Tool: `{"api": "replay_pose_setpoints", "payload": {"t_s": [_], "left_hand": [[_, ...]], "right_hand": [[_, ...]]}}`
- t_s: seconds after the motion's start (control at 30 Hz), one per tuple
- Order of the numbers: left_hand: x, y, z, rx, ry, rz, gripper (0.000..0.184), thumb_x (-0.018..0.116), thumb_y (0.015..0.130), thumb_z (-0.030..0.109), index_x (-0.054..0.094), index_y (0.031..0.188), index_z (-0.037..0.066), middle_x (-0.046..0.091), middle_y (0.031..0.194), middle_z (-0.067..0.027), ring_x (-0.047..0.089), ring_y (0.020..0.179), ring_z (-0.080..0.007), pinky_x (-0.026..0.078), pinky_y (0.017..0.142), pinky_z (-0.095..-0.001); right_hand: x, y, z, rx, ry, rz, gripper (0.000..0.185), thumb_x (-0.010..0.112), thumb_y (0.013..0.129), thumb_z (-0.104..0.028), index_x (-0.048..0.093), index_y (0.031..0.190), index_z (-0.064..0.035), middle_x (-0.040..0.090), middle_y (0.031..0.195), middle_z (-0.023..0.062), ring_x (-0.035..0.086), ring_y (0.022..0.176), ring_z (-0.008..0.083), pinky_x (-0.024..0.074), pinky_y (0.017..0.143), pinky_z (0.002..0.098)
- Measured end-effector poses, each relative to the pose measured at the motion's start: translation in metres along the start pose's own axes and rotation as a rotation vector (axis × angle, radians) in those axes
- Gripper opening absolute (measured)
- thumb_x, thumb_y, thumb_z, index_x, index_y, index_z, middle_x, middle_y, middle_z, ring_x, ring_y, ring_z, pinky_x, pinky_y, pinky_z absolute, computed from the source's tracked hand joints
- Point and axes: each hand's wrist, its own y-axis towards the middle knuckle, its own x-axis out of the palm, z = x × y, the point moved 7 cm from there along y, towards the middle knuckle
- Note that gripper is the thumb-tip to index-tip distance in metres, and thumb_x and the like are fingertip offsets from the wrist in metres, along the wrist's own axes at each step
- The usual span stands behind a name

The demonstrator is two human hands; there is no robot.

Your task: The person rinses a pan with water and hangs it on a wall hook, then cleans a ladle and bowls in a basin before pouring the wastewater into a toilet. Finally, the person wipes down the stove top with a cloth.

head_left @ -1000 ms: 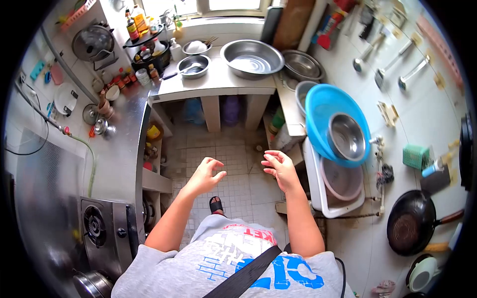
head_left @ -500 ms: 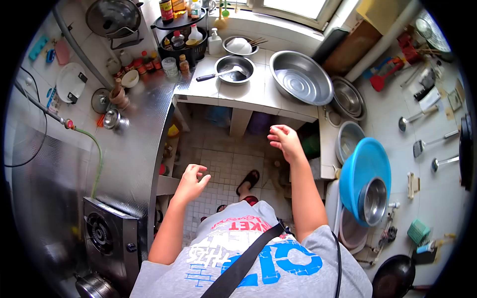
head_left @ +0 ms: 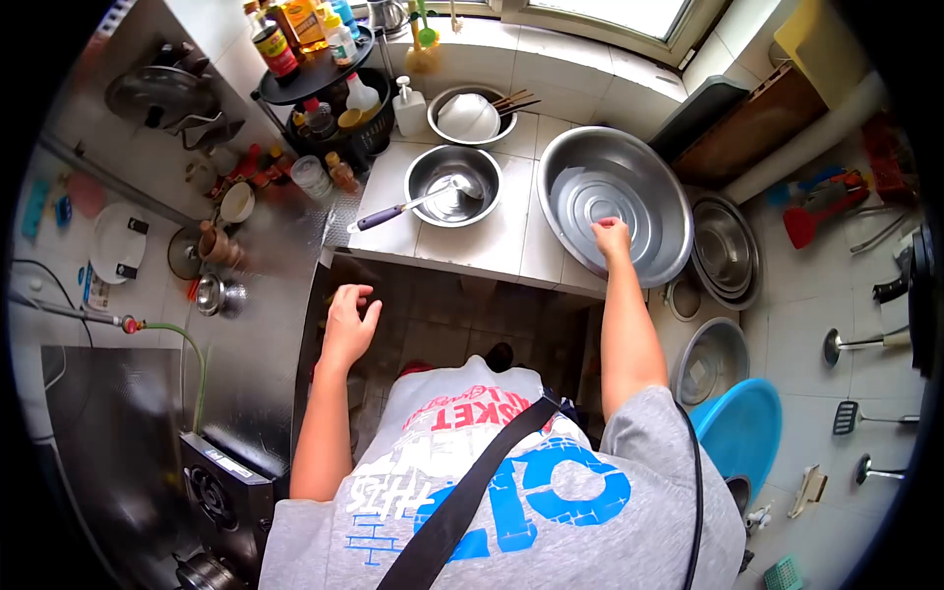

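Note:
My right hand [head_left: 612, 237] reaches over the near part of a large steel basin [head_left: 664, 211], its fingers drawn together; whether anything is between them I cannot make out. The basin stands on the white tiled counter and looks to hold clear water. My left hand [head_left: 349, 323] hangs in the air in front of the counter, thumb and fingers apart, holding nothing. Nearest to it on the counter is a steel bowl [head_left: 425, 180] with a purple-handled ladle [head_left: 403, 208] resting in it. Behind that bowl, another bowl [head_left: 440, 95] holds a white dish [head_left: 469, 118] and chopsticks [head_left: 516, 101].
A black rack [head_left: 313, 87] of bottles stands in the back left corner. Nested steel basins [head_left: 726, 246] and a blue basin [head_left: 752, 423] are on the right. A gas stove [head_left: 224, 492] sits at lower left. Utensils hang on the right wall.
I have come closer to the counter. My right hand has moved forward from above the floor to over the large basin, its fingers now closer together. My left hand has shifted slightly left and forward.

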Motion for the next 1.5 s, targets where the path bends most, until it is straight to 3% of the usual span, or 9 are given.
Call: {"api": "replay_pose_setpoints", "payload": {"t_s": [0.27,0.37,0.47,0.7,0.83,1.13,1.23,1.43,1.5], "left_hand": [[0.033,0.142,0.017,0.264,0.560,0.131,0.036,0.072,0.077,0.015,0.058,0.108,0.005,0.056,0.110,-0.0121,0.053,0.111,-0.0311,0.043,0.091,-0.0448],[0.062,0.185,-0.013,0.222,0.648,-0.062,0.036,0.073,0.076,0.016,0.057,0.106,0.005,0.058,0.106,-0.0127,0.057,0.105,-0.0326,0.046,0.087,-0.0459],[0.085,0.210,-0.063,0.015,0.548,-0.301,0.034,0.073,0.077,0.017,0.057,0.105,0.007,0.060,0.101,-0.0134,0.062,0.094,-0.0363,0.048,0.079,-0.0483],[0.029,0.228,-0.038,0.124,0.274,-0.299,0.021,0.070,0.079,0.013,0.062,0.096,0.003,0.065,0.088,-0.0159,0.064,0.083,-0.0381,0.051,0.070,-0.0446],[0.024,0.249,0.012,0.309,-0.030,-0.324,0.035,0.071,0.081,0.012,0.062,0.113,0.000,0.067,0.084,-0.0209,0.065,0.078,-0.0388,0.052,0.071,-0.0385],[0.259,0.257,0.194,0.271,-0.168,-0.850,0.030,0.056,0.096,0.027,0.062,0.097,-0.003,0.070,0.077,-0.0139,0.065,0.063,-0.0253,0.050,0.059,-0.0354],[0.343,0.234,0.215,-0.172,-0.310,-1.149,0.034,0.053,0.099,0.030,0.061,0.089,-0.001,0.067,0.074,-0.0090,0.051,0.052,-0.0116,0.042,0.048,-0.0294],[0.442,0.199,0.212,-0.474,-0.415,-1.251,0.039,0.048,0.100,0.035,0.063,0.096,0.000,0.067,0.075,-0.0113,0.059,0.056,-0.0165,0.048,0.052,-0.0296],[0.467,0.193,0.205,-0.365,-0.247,-1.196,0.042,0.047,0.100,0.037,0.065,0.098,0.000,0.069,0.080,-0.0127,0.065,0.065,-0.0213,0.052,0.058,-0.0335]], "right_hand": [[0.035,0.051,0.084,0.333,-0.398,-0.170,0.027,0.077,0.075,-0.017,0.066,0.093,-0.0012,0.067,0.078,0.0102,0.061,0.061,0.0174,0.0485,0.052,0.0323],[0.071,0.029,0.074,0.340,0.256,-0.611,0.021,0.069,0.083,-0.025,0.065,0.084,-0.0047,0.059,0.067,0.0087,0.057,0.059,0.0205,0.0460,0.052,0.0345],[0.050,0.039,0.073,0.456,0.336,-0.386,0.018,0.059,0.092,-0.023,0.061,0.084,-0.0073,0.046,0.061,0.0012,0.042,0.051,0.0141,0.0337,0.044,0.0320],[-0.003,0.046,0.065,0.458,0.518,0.025,0.029,0.051,0.098,-0.031,0.060,0.089,-0.0040,0.044,0.057,0.0001,0.040,0.044,0.0121,0.0320,0.039,0.0302],[-0.022,0.046,0.041,0.367,0.422,0.166,0.022,0.051,0.099,-0.028,0.054,0.095,-0.0065,0.041,0.060,-0.0018,0.038,0.042,0.0105,0.0299,0.037,0.0296],[0.002,0.025,0.029,0.491,0.480,-0.313,0.024,0.059,0.095,-0.029,0.056,0.106,-0.0079,0.059,0.094,0.0049,0.061,0.073,0.0129,0.0488,0.060,0.0272],[-0.006,0.013,0.032,0.515,0.609,-0.339,0.029,0.059,0.095,-0.030,0.056,0.111,-0.0057,0.061,0.099,0.0081,0.064,0.075,0.0162,0.0529,0.061,0.0290],[-0.010,0.012,0.057,0.560,0.596,-0.408,0.040,0.052,0.097,-0.042,0.056,0.115,-0.0064,0.059,0.108,0.0085,0.064,0.090,0.0204,0.0557,0.073,0.0363],[-0.001,0.015,0.057,0.543,0.533,-0.452,0.041,0.050,0.098,-0.043,0.057,0.113,-0.0057,0.062,0.104,0.0088,0.064,0.088,0.0217,0.0559,0.075,0.0392]]}}
